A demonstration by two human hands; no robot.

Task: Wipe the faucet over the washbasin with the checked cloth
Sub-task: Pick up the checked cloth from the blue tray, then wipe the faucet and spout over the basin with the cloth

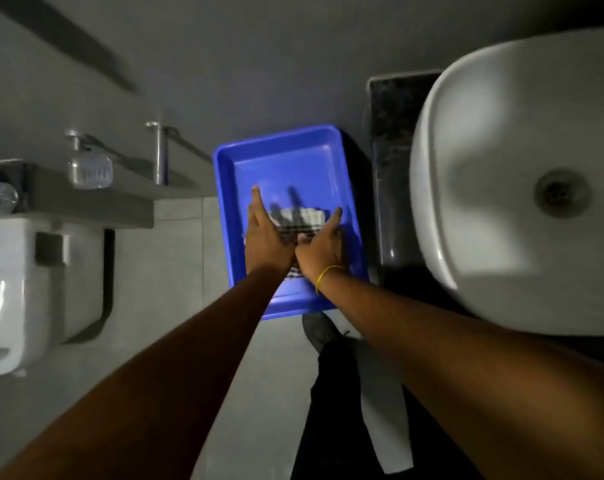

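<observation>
Both hands, left hand (264, 239) and right hand (323, 245), cover checked cloth (302, 220) (in blue tray (283, 150)).

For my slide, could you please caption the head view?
Both hands, left hand and right hand, reach onto the checked cloth in a blue tray beside the washbasin.

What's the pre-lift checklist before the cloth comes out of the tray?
1. Checked cloth located: ok, it lies in the blue tray.
2. Left hand on the cloth: ok, laid flat over its left part, fingers stretched out.
3. Right hand on the cloth: ok, resting on its right part, fingers stretched out.
4. Cloth gripped: not ok, neither hand has closed on it.
5. Washbasin within view: ok, it is to the right of the tray.
6. Faucet located: cannot tell, it does not show in this view.
</observation>
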